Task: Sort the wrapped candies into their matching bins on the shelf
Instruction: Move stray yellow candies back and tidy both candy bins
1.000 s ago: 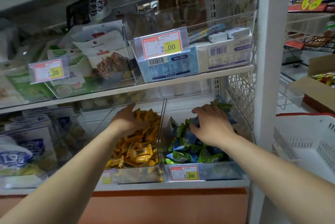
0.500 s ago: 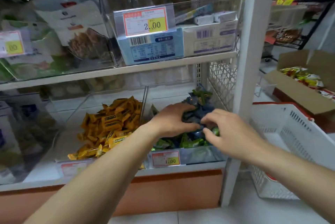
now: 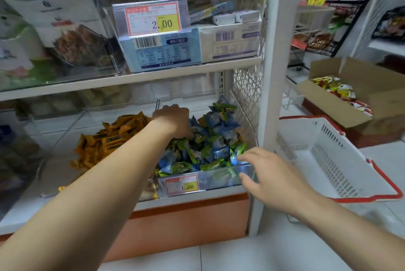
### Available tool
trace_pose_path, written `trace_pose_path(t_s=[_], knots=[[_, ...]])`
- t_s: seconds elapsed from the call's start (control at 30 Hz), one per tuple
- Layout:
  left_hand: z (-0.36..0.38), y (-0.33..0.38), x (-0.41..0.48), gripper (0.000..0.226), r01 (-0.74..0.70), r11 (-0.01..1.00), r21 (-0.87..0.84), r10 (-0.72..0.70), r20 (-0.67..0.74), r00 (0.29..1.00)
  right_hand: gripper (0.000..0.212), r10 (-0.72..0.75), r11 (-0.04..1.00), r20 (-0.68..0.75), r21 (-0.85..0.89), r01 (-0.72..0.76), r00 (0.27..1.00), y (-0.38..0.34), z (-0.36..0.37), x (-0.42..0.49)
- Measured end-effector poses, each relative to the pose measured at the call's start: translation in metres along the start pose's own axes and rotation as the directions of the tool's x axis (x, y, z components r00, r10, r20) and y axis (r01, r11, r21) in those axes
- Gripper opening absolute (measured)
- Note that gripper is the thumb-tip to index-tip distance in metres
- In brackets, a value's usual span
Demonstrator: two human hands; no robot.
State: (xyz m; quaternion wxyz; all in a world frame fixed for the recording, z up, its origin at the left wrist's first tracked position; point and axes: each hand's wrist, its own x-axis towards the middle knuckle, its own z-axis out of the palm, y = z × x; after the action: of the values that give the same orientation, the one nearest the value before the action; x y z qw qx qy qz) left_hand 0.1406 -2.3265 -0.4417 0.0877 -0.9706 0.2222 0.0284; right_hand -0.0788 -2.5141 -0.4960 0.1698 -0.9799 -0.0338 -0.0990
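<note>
Two clear bins stand side by side on the lower shelf. The left one holds yellow wrapped candies. The right bin is heaped with blue and green wrapped candies. My left hand reaches into the left side of that heap, knuckles up and fingers curled down among the wrappers; the fingertips are hidden. My right hand hovers at the bin's front right corner with fingers spread, holding nothing.
A white shelf post rises just right of the bins. Beyond it a white basket with a red rim sits on the floor, and an open cardboard box of snack packets lies behind. The upper shelf carries boxes and a price tag.
My left hand left the yellow candies, crossed to the blue and green bin and dug into its left side. My right hand pulled back out of the heap to the front corner.
</note>
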Motion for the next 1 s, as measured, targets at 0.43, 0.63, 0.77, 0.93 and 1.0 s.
trace_pose_path(t_s=[0.43,0.63,0.77,0.93,1.0], knots=[[0.032,0.042,0.025,0.054,-0.388,0.880,-0.272,0.368,-0.123,0.921,0.057,-0.036,0.985,-0.029,-0.169,0.030,0.999,-0.013,0.039,0.024],[0.017,0.006,0.021,0.046,-0.264,0.962,-0.073,0.270,0.085,0.959,0.077,0.034,0.989,0.080,-0.148,-0.022,0.996,-0.024,0.041,0.041],[0.000,0.038,0.028,0.021,-0.346,0.934,-0.091,0.336,-0.104,0.936,0.068,0.044,0.985,0.122,-0.172,-0.023,0.992,-0.030,0.042,0.049],[0.014,0.094,0.040,0.035,-0.384,0.810,-0.442,0.401,-0.061,0.914,0.059,-0.001,0.983,0.086,-0.182,0.017,0.996,-0.035,0.047,0.045],[0.024,0.099,0.047,0.046,-0.357,0.867,-0.348,0.380,-0.003,0.925,0.060,-0.019,0.987,0.066,-0.155,0.029,0.998,-0.033,0.046,0.043]])
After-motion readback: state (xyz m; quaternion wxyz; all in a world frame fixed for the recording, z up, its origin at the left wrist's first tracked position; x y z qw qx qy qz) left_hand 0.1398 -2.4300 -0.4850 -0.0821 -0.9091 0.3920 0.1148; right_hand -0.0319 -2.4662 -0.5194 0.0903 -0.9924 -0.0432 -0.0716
